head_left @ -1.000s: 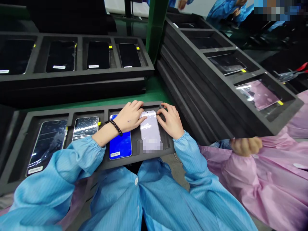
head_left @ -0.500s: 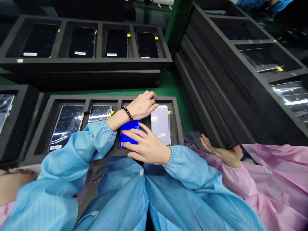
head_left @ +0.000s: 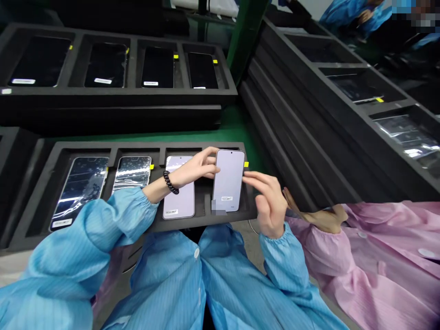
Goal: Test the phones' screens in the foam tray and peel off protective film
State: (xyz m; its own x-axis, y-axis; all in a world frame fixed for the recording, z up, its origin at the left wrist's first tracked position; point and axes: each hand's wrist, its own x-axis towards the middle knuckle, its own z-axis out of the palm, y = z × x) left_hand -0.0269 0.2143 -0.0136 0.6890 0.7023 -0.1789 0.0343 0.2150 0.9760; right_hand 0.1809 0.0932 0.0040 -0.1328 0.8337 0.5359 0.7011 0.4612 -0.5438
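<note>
A black foam tray [head_left: 92, 146] in front of me holds phones in separate compartments. The rightmost phone [head_left: 229, 181] shows a pale lilac screen with a small white label. My left hand [head_left: 192, 170], with a black bracelet at its wrist, reaches over the neighbouring lilac-screened phone [head_left: 178, 201] and pinches the rightmost phone's left edge. Fingers stretched out, my right hand [head_left: 270, 199] has its fingertips at that phone's right edge. Farther left lie a dark-screened phone [head_left: 80, 183] and another dark phone [head_left: 132, 172], the latter partly hidden by my sleeve.
Behind stands another foam tray [head_left: 113, 91] with several dark phones carrying yellow tabs. Stacked black trays [head_left: 302, 123] rise at the right. A person in a pink sleeve [head_left: 330, 252] works close on my right, one hand [head_left: 326, 220] near the stack.
My right hand has moved right, off the third phone, to the rightmost phone's edge. My left hand has come down onto that phone's left edge. The third phone's screen changed from blue to lilac.
</note>
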